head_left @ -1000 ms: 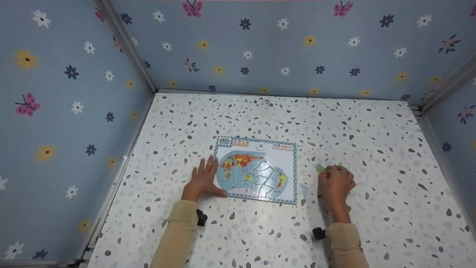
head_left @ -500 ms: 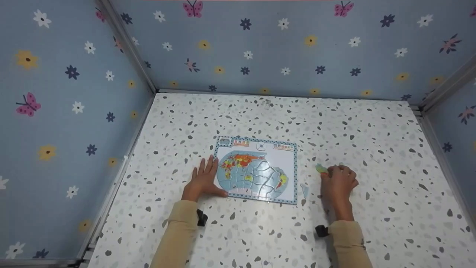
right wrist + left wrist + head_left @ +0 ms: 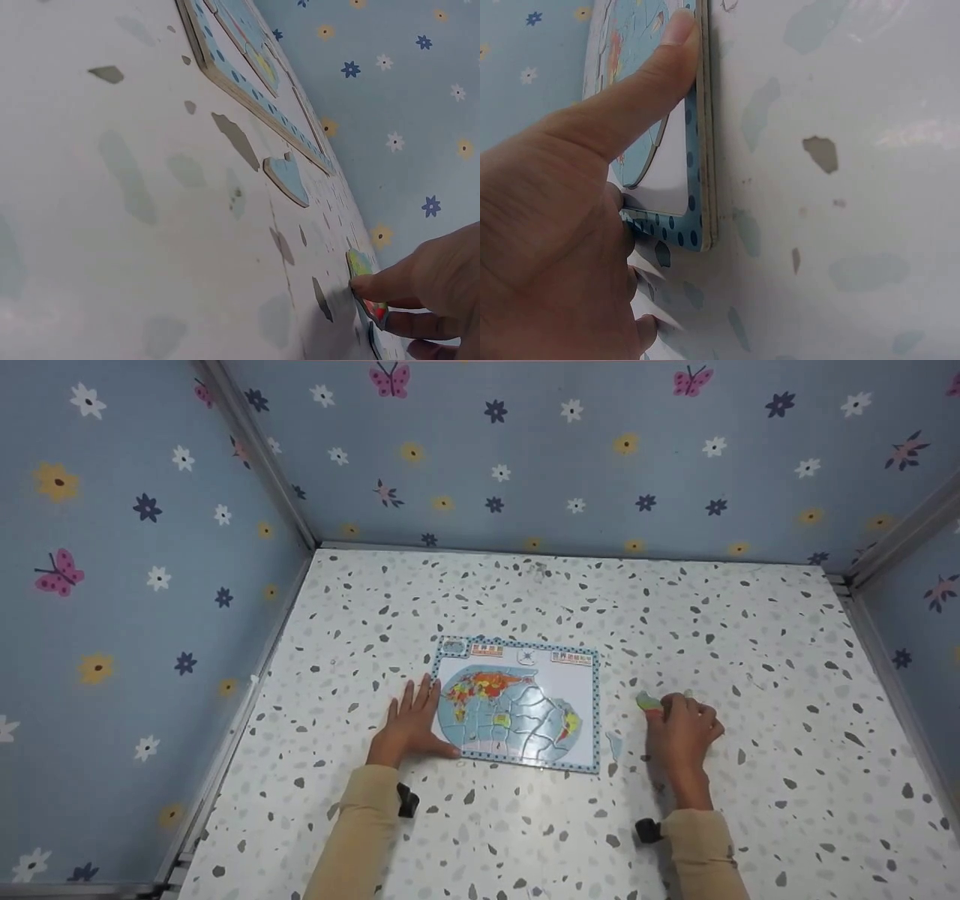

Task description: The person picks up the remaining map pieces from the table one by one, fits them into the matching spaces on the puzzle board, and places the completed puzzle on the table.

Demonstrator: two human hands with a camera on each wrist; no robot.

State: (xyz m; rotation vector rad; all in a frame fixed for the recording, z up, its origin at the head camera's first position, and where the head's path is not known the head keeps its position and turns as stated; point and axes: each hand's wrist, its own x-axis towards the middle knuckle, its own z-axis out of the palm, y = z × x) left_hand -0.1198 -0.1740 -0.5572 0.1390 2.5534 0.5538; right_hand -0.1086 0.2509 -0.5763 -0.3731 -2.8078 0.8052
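A world-map jigsaw board [image 3: 517, 705] with a dotted blue border lies on the table, many of its pieces fitted into the oval. My left hand [image 3: 409, 724] rests at its left edge, fingers spread and straight. In the left wrist view the thumb [image 3: 641, 86] lies over the board's border. To the right of the board, my right hand [image 3: 682, 739] pinches a green and red puzzle piece [image 3: 360, 262] between thumb and fingers, low over the table. The hand hides part of that piece.
A loose pale-blue puzzle piece [image 3: 614, 746] lies between the board and the right hand. Another blue piece [image 3: 374, 341] shows beneath the right fingers. A small greenish piece [image 3: 688, 692] peeks out beyond that hand. Flower-patterned walls [image 3: 562, 457] enclose the speckled table [image 3: 540, 600].
My right hand has shifted slightly to the right, and more of the green and red puzzle piece shows beside its fingers. The left hand and the board have stayed put.
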